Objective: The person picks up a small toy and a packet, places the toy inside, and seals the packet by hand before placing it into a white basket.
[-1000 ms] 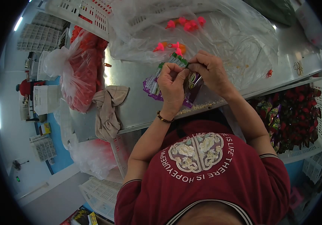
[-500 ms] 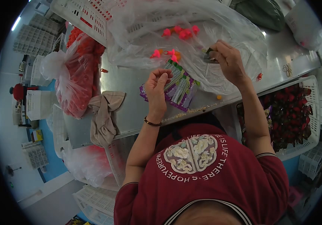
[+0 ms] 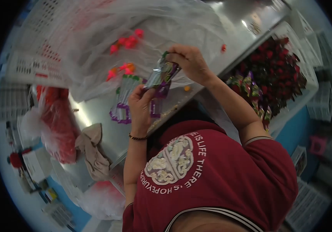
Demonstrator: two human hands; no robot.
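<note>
Between my hands is a shiny foil packet (image 3: 159,74) with purple and green print. My left hand (image 3: 140,104) pinches its lower left end between thumb and fingers. My right hand (image 3: 189,62) grips the upper right end, with the fingertips partly hidden behind the foil. Beneath and beside my left hand, more purple and green packets (image 3: 122,108) lie on the metal table (image 3: 92,106). Past the hands, several pink and orange small pieces (image 3: 129,41) rest on a clear plastic sheet or bag (image 3: 92,58).
A white crate (image 3: 309,73) at right holds many dark red wrapped pieces (image 3: 270,65) and some colourful packets. A beige cloth (image 3: 92,149) hangs over the table edge near a bag of red pieces (image 3: 59,131). A white basket (image 3: 38,65) stands at far left.
My right hand has come towards my left, and the foil packet is now stretched between both. My left hand has closed on its lower end. The whole view has turned and is blurred.
</note>
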